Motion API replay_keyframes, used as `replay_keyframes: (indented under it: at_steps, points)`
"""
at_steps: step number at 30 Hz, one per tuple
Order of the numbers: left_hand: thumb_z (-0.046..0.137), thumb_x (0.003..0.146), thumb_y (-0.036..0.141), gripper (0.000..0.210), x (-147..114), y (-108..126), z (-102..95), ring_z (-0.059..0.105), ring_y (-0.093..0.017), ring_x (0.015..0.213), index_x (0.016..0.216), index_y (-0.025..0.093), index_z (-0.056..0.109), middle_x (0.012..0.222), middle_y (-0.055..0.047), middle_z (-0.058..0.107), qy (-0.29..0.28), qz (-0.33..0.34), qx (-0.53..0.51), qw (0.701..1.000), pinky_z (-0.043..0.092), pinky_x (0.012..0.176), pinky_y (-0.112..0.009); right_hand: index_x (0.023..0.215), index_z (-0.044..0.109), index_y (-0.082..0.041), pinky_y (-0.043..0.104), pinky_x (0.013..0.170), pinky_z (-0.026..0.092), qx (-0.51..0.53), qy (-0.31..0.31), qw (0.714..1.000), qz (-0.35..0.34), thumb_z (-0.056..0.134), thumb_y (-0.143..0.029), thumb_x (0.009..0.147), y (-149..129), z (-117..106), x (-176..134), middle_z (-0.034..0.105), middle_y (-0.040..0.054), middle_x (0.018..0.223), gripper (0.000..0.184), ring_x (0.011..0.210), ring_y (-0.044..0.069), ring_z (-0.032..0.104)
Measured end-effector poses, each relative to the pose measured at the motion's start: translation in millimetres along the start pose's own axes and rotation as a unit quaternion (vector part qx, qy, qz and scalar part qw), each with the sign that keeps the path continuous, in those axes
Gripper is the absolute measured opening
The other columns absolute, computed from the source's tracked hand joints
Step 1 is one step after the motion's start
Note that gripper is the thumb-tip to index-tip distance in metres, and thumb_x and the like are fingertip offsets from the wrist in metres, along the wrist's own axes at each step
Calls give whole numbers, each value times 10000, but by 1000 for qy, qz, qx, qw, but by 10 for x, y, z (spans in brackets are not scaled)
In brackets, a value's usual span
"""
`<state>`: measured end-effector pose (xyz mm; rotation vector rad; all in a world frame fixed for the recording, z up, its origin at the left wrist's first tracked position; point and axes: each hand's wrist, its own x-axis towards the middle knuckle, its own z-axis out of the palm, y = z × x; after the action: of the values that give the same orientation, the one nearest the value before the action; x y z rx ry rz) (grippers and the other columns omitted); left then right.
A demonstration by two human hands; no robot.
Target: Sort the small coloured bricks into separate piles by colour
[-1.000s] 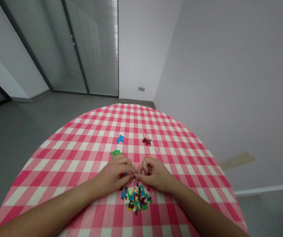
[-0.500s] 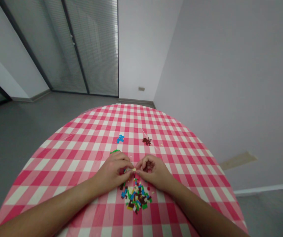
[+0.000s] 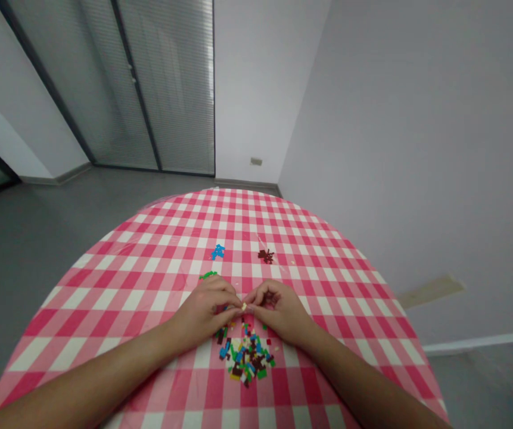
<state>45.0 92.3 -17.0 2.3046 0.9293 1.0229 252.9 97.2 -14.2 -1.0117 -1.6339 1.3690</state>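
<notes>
Between the fingertips of both hands is a small pale-yellow building brick [image 3: 244, 306]. My left hand [image 3: 209, 307] pinches it from the left, thumb and forefinger closed together. From the right, my right hand [image 3: 278, 310] meets it with thumb and forefinger pressed in, the other fingers curled. Just below the hands lies a mixed pile of small building bricks [image 3: 249, 357] in green, blue, brown, white, yellow and red. Some loose bricks are partly hidden under my left hand. Whether the pale piece is one brick or two joined is too small to tell.
Small heaps of blue bricks [image 3: 218, 252] and brown bricks [image 3: 266, 256] lie farther back. Green bricks [image 3: 208, 275] sit just beyond my left hand. A red-and-white checked tablecloth [image 3: 149, 250] covers the round table. A wall [image 3: 417, 149] stands at the right.
Both hands stay nearly in place. The pale-yellow brick has turned slightly between the fingertips, and the fingers have shifted a little.
</notes>
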Motion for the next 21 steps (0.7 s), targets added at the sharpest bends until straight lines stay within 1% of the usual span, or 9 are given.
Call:
replay_keyframes:
  at_steps: [8,15,19,21]
  points:
    - [625,910,179,107,-3,10,-13,590,-164,780,884,207,725,804,-24,671,-1,4,-15,1000,433,729,-307,713,562,-199,320,686,526,20,4,1000,2,783,-334,716,27,3,1,708,51,792,260,743,185,666]
    - [621,908,190,109,-9,19,-13,588,-172,789,864,217,717,796,-21,668,3,-9,-22,1000,434,735,-324,725,575,-197,305,650,509,-8,10,1000,-3,782,-332,716,32,-4,-2,680,38,754,247,696,170,631]
    - [630,910,219,99,-8,21,-11,581,-175,788,853,211,710,800,-27,662,9,-3,-19,1000,438,732,-328,738,558,-199,299,641,509,28,1,999,16,794,-359,707,15,-1,-7,674,28,748,287,678,160,628]
    - [638,905,218,92,-10,14,-8,578,-176,787,843,204,705,797,-28,657,12,-3,-18,1000,439,728,-326,727,533,-201,303,656,516,64,-18,997,28,807,-365,694,2,3,-11,686,31,772,321,699,163,644]
